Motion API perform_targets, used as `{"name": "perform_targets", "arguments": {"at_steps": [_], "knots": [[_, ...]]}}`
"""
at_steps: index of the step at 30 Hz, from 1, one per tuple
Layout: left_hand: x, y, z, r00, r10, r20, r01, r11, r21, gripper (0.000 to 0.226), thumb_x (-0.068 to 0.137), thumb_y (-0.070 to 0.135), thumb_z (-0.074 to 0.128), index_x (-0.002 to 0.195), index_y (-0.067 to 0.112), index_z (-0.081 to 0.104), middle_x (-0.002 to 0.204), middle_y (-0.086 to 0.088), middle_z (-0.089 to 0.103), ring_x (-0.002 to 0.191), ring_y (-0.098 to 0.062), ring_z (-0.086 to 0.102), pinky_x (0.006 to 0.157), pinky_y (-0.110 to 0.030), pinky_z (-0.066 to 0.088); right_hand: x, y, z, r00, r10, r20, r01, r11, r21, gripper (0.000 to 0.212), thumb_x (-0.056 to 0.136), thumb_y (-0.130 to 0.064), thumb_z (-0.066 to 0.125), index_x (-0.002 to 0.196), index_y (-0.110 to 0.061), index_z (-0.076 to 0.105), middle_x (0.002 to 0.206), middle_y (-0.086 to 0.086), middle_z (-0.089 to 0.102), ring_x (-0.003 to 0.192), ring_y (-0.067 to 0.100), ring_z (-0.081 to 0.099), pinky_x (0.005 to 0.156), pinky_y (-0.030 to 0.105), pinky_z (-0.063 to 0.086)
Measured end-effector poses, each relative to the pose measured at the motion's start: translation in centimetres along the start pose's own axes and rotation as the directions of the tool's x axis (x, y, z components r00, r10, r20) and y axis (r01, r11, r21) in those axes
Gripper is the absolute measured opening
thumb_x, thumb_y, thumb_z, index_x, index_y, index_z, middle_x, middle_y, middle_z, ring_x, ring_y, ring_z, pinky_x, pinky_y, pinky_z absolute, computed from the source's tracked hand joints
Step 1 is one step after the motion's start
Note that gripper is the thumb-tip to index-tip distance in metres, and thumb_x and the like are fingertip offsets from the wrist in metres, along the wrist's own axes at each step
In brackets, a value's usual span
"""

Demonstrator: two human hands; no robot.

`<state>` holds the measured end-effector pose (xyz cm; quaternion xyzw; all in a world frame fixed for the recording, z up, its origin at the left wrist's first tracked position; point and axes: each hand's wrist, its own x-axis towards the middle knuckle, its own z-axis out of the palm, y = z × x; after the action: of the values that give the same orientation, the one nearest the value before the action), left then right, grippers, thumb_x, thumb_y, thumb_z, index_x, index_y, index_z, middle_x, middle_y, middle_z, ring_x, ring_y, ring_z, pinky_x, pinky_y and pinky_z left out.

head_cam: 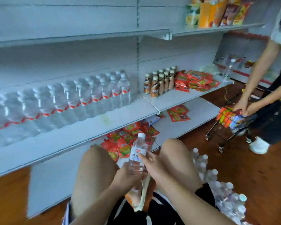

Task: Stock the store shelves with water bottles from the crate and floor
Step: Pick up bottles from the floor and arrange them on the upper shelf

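- Down between the knees, the left hand [126, 177] clamped its fingers round the base of a water bottle [138, 148].
- The right hand [154, 165] pinched its label, just above the left fingers.
- Beyond the fingertips, bottle rows [63, 101] lined the shelf [88, 135]; packed bottles [217, 184] lay right of them.
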<state>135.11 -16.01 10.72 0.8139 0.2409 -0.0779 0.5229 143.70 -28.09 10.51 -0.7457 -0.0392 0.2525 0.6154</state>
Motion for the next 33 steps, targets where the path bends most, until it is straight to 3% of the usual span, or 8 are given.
{"name": "perform_targets", "arguments": {"at_steps": [4, 8, 11, 15, 20, 24, 28, 33], "knots": [[-1.6, -3.1, -2.4, 0.987, -0.093, -0.131, 0.087, 0.995, -0.052, 0.043, 0.066, 0.047, 0.089, 0.098, 0.027, 0.068, 0.070, 0.024, 0.072, 0.065, 0.012, 0.066, 0.067, -0.016, 0.056, 0.0, -0.8, 3.7, 0.986, 0.004, 0.169, 0.010, 0.997, -0.083, 0.009, 0.096, -0.024, 0.067, 0.091, -0.029, 0.072, 0.083, -0.007, 0.077, 0.081, 0.008, 0.073, 0.081, 0.024, 0.055], [-4.9, -5.2, -4.6, 0.939, -0.197, -0.281, 0.180, 0.980, -0.086, 0.052, 0.066, 0.053, 0.083, 0.103, 0.025, 0.061, 0.085, 0.015, 0.073, 0.073, 0.013, 0.064, 0.065, -0.013, 0.052, -0.3, -1.0, 7.3, 0.930, -0.012, 0.367, 0.070, 0.987, -0.145, 0.008, 0.095, -0.028, 0.069, 0.097, -0.024, 0.075, 0.084, -0.007, 0.078, 0.080, 0.007, 0.074, 0.067, 0.014, 0.051], [-6.9, -6.5, -5.4, 0.893, -0.252, -0.373, 0.206, 0.966, -0.158, 0.043, 0.073, 0.044, 0.085, 0.096, 0.028, 0.053, 0.084, 0.017, 0.070, 0.066, 0.019, 0.059, 0.056, -0.006, 0.044, -0.5, -0.6, 9.9, 0.873, -0.025, 0.487, 0.136, 0.972, -0.194, 0.017, 0.091, -0.038, 0.072, 0.102, -0.025, 0.074, 0.090, -0.006, 0.077, 0.079, 0.005, 0.072, 0.068, 0.018, 0.052], [-9.0, -6.4, -6.4, 0.826, -0.246, -0.507, 0.139, 0.961, -0.239, 0.043, 0.074, 0.041, 0.085, 0.101, 0.026, 0.056, 0.080, 0.007, 0.076, 0.065, -0.002, 0.071, 0.062, -0.020, 0.054, -0.7, -0.8, 12.1, 0.798, -0.104, 0.593, 0.237, 0.960, -0.151, 0.053, 0.065, -0.072, 0.077, 0.112, -0.049, 0.068, 0.103, -0.010, 0.074, 0.096, 0.009, 0.072, 0.097, 0.042, 0.054], [-10.6, -4.0, -9.8, 0.749, -0.158, -0.644, -0.045, 0.957, -0.287, 0.046, 0.078, 0.025, 0.087, 0.112, 0.020, 0.057, 0.096, 0.005, 0.078, 0.087, -0.012, 0.075, 0.077, -0.039, 0.062, -1.2, -5.4, 14.0, 0.657, -0.231, 0.718, 0.349, 0.937, -0.019, 0.070, 0.069, -0.059, 0.079, 0.132, -0.059, 0.047, 0.117, -0.017, 0.068, 0.101, 0.015, 0.072, 0.089, 0.044, 0.059], [-12.3, 0.4, -15.6, 0.653, -0.030, -0.757, -0.164, 0.970, -0.180, 0.044, 0.081, 0.023, 0.084, 0.113, 0.025, 0.056, 0.091, 0.009, 0.077, 0.084, -0.004, 0.073, 0.068, -0.012, 0.054, -1.8, -13.6, 16.8, 0.510, -0.398, 0.762, 0.561, 0.826, 0.056, 0.075, 0.083, -0.043, 0.078, 0.145, -0.054, 0.037, 0.123, -0.021, 0.063, 0.103, 0.007, 0.068, 0.083, 0.027, 0.059], [-13.9, 5.4, -23.1, 0.523, 0.127, -0.843, -0.285, 0.958, -0.033, 0.060, 0.073, 0.037, 0.084, 0.124, 0.030, 0.054, 0.109, 0.013, 0.075, 0.092, -0.008, 0.074, 0.073, -0.021, 0.059, -3.0, -23.4, 19.4, 0.362, -0.548, 0.754, 0.679, 0.709, 0.189, 0.078, 0.089, -0.032, 0.076, 0.150, -0.048, 0.031, 0.122, -0.020, 0.062, 0.107, 0.003, 0.067, 0.082, 0.033, 0.062], [-15.1, 10.8, -31.1, 0.373, 0.311, -0.874, -0.323, 0.927, 0.192, 0.058, 0.077, 0.025, 0.086, 0.123, 0.034, 0.051, 0.109, 0.020, 0.072, 0.095, -0.004, 0.071, 0.071, -0.018, 0.058, -5.2, -33.7, 21.9, 0.208, -0.657, 0.724, 0.778, 0.560, 0.285, 0.091, 0.085, -0.032, 0.080, 0.136, -0.071, 0.015, 0.110, -0.031, 0.059, 0.098, -0.006, 0.066, 0.070, 0.014, 0.054]]}}
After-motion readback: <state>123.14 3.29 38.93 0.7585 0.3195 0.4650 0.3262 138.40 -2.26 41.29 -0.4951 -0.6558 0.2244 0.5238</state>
